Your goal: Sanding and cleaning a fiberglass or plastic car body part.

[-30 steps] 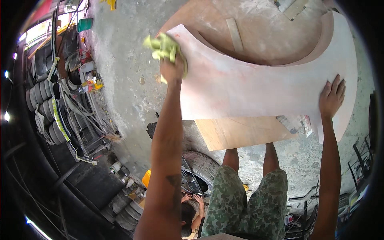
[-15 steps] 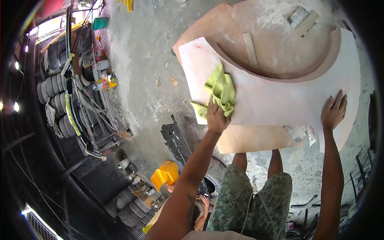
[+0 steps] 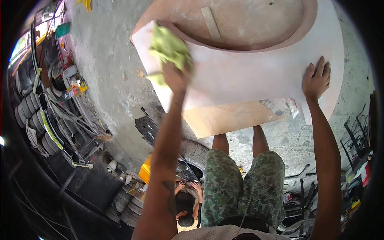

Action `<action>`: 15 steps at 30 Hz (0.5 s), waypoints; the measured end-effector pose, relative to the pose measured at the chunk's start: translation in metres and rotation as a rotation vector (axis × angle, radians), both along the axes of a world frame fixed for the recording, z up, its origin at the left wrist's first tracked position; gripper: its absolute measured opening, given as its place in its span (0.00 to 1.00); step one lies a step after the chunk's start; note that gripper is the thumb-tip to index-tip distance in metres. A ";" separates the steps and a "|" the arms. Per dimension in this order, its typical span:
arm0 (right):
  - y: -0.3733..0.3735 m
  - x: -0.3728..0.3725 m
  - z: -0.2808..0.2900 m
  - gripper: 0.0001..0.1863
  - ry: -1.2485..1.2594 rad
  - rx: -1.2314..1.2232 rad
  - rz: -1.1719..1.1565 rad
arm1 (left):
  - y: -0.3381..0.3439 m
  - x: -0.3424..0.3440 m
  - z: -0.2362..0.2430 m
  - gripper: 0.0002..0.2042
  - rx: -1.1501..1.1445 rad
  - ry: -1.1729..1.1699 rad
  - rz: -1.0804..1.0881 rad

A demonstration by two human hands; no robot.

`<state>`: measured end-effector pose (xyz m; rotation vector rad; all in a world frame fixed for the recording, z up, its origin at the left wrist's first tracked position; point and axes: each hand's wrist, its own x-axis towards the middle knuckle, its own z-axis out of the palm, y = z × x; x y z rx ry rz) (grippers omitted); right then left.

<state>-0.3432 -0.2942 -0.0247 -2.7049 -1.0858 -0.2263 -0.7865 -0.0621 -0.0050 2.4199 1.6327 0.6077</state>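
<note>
The panel (image 3: 248,76) lies before me. My left hand (image 3: 176,76) grasps the cloth (image 3: 168,44) over its left end; my right hand (image 3: 317,79) rests flat on the right, gripping nothing. I'd wipe with even pressure, easing off at the curved far edge; leftward, bare floor (image 3: 108,60) leaves swinging room.

The wearer's two hands (image 3: 176,76) (image 3: 317,80) are showing, alongside one cloth (image 3: 170,45), one white fender (image 3: 244,76), one pale strip (image 3: 211,23) and one other person (image 3: 185,202).
</note>
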 end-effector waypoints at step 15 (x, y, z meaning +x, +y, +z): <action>-0.015 0.014 0.000 0.33 0.024 -0.031 0.001 | -0.139 0.185 0.011 0.23 -0.309 -0.210 -0.640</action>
